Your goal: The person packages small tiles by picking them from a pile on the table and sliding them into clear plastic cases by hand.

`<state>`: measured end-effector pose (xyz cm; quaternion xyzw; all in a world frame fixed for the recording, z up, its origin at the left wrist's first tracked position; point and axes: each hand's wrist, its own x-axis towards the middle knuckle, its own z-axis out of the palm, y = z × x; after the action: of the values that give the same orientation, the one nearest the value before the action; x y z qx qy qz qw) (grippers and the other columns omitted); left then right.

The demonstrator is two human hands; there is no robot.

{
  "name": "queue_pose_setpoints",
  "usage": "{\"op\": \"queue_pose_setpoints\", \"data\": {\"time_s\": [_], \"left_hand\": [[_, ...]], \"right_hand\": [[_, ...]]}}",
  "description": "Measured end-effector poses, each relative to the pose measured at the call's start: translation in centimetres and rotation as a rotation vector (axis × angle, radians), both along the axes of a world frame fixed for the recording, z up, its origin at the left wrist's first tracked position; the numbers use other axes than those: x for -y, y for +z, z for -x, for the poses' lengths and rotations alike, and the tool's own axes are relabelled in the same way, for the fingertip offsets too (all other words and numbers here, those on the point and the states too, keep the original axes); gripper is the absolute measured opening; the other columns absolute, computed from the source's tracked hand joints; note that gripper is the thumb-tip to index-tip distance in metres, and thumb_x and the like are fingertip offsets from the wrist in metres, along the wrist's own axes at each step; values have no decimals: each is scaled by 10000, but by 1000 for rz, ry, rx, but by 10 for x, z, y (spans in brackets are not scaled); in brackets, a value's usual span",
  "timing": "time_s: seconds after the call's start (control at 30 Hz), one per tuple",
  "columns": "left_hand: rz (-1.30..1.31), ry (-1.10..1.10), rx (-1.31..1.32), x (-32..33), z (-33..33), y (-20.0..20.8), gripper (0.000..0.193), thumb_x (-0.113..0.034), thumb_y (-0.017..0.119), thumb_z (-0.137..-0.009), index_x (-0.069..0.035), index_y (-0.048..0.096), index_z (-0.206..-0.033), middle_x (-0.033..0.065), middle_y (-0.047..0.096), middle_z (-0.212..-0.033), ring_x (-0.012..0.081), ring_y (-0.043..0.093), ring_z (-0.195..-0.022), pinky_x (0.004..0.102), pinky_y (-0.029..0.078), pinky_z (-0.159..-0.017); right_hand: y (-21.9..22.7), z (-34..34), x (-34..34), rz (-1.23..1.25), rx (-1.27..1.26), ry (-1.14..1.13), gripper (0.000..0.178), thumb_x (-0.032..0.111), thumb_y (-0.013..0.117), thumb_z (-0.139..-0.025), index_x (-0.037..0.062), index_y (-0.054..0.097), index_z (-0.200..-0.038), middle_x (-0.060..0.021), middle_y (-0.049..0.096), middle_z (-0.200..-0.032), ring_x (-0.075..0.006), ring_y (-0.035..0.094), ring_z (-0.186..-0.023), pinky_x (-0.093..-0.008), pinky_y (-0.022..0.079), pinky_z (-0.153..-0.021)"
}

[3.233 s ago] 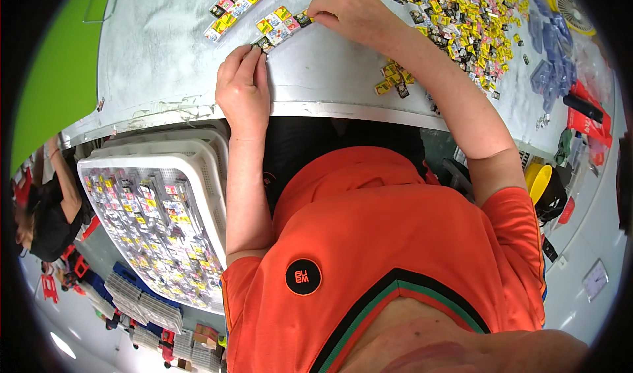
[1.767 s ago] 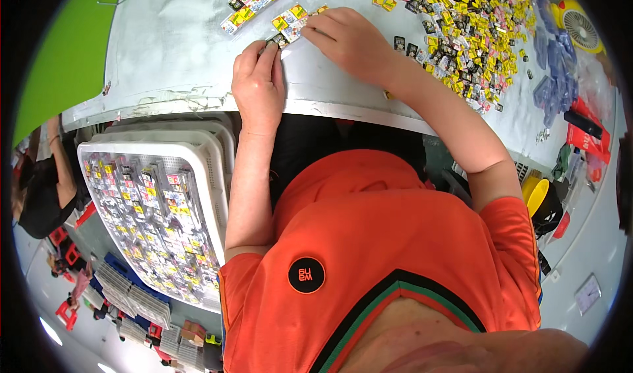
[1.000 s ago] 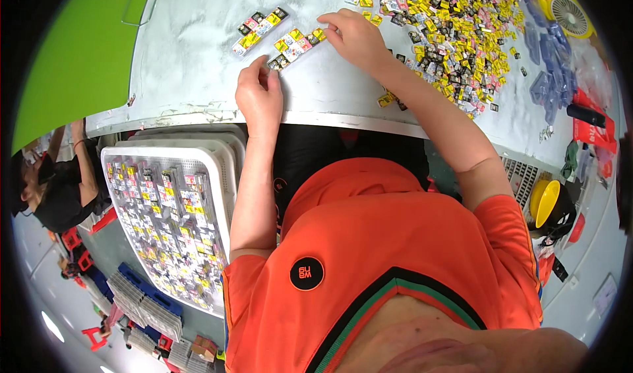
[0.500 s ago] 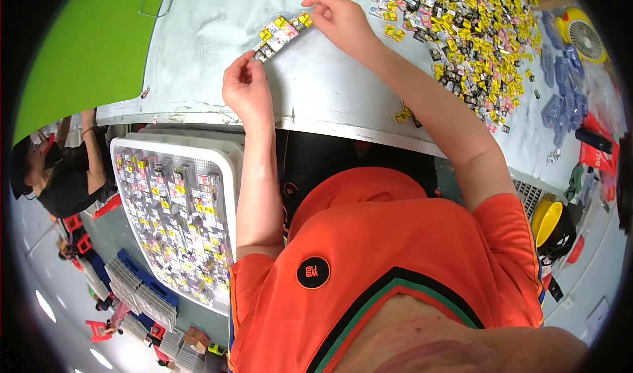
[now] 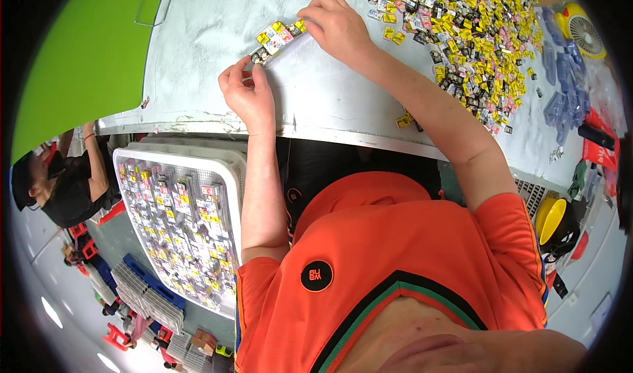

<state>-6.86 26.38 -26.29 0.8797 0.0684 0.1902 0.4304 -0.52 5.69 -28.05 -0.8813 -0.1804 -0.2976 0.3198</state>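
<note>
Between my hands, a narrow strip of small yellow, white, pink and black printed pieces (image 5: pixel 277 37) slants above the pale table, with a clear edge along its lower side. My left hand (image 5: pixel 248 95) pinches its lower left end between thumb and fingers. At the upper right end, the bent fingers and thumb of my right hand (image 5: pixel 335 31) close on the strip's yellow piece. A large heap of similar small pieces (image 5: pixel 471 40) lies to the right of my right forearm.
A white tray (image 5: pixel 239 182) packed with filled strips stands below the table edge at left. A green board (image 5: pixel 86 57) covers the table's left. Clear bluish plastic holders (image 5: pixel 559 103) and a yellow fan (image 5: pixel 583 31) are far right. Another person (image 5: pixel 69 182) works at left.
My right hand has shifted slightly left, its fingers closing in on the strip's upper end. My left hand keeps its pinch, and the whole view has tilted a little.
</note>
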Motion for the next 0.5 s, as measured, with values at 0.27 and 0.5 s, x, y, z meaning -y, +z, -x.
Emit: {"op": "queue_pose_setpoints", "data": {"time_s": [0.27,0.5], "left_hand": [[1,-15,9,8,6,9,267,-45,688,-903,-6,710,-1167,123,559,-1170,201,613,-926,308,546,-728],[-332,-226,295,44,-3,27,291,-75,694,-883,-26,707,-1169,202,557,-1237,376,533,-1145,462,456,-998]], "right_hand": [[7,4,22,55,-87,31,212,107,728,-869,124,748,-1079,-29,653,-1124,-265,630,-1047,-368,537,-888],[1,28,116,487,-92,-95,436,231,676,-953,140,584,-1370,-122,493,-1483,-346,463,-1391,-475,422,-1128]]}}
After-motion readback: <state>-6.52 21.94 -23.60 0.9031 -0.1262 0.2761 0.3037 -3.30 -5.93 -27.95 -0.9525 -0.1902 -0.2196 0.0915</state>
